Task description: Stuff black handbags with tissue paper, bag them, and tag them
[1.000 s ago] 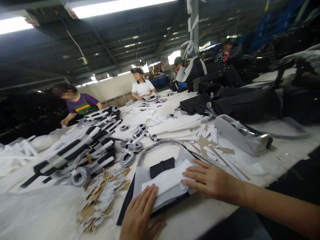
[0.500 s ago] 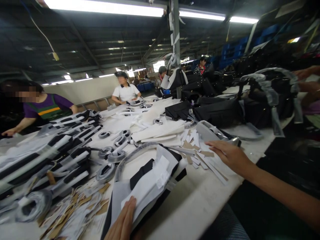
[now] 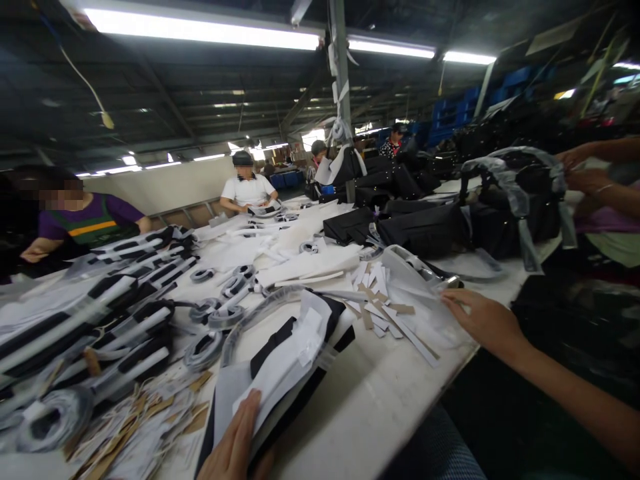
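In the foreground my left hand (image 3: pixel 234 433) grips the near edge of a black handbag (image 3: pixel 327 367). Its fingers lie along the white wrapping paper (image 3: pixel 285 363), and some skin shows beneath the bag's edge. The bag's handle (image 3: pixel 250 320) is wrapped in clear film and arches over the table. Further right my right hand (image 3: pixel 483 320) pinches the edge of a thin clear plastic sheet (image 3: pixel 425 303) between thumb and fingers. The sheet stretches leftward from it toward a pile of white and brown paper strips (image 3: pixel 380 300).
Wrapped rolled straps (image 3: pixel 205 350) and strapped black-and-white bundles (image 3: pixel 100 307) crowd the table's left. String tags (image 3: pixel 135 433) lie at the near left. Black bags (image 3: pixel 425 230) stand at the back right. A co-worker's hands (image 3: pixel 585 173) are at the right; other people sit across the table.
My right hand has moved rightward and down, and now pinches the clear sheet and draws it out over the paper strips. My left hand stays on the handbag. The view has shifted slightly.
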{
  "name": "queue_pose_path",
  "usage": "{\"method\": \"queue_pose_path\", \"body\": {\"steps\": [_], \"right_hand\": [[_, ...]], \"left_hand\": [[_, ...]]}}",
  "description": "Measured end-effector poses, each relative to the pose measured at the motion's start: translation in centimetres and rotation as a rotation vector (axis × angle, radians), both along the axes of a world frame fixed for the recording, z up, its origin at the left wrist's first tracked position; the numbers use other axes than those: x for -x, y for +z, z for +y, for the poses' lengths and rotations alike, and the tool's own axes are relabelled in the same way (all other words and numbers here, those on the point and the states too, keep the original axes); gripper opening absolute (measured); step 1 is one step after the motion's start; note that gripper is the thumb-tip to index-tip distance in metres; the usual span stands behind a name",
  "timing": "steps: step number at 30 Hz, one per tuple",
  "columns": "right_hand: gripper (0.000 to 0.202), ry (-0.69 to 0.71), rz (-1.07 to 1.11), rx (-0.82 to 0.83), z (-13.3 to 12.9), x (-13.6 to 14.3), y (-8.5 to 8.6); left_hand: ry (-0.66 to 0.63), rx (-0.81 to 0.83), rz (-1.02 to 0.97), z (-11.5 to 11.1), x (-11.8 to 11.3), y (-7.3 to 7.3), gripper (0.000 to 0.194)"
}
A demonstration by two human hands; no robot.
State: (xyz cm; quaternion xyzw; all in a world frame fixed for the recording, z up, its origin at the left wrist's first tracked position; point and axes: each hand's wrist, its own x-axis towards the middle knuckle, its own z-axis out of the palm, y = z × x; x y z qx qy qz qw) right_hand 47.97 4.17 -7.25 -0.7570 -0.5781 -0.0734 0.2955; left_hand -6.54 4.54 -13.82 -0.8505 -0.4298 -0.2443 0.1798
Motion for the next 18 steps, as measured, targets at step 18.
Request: {"method": "queue_pose_path", "body": {"steps": [18], "right_hand": [[0.029, 0.723, 0.246, 0.097, -7.3, 18.0, -2.0]], "left_hand": [[0.205, 0.041, -0.148, -2.1, -3.4, 2.2, 0.076]]}}
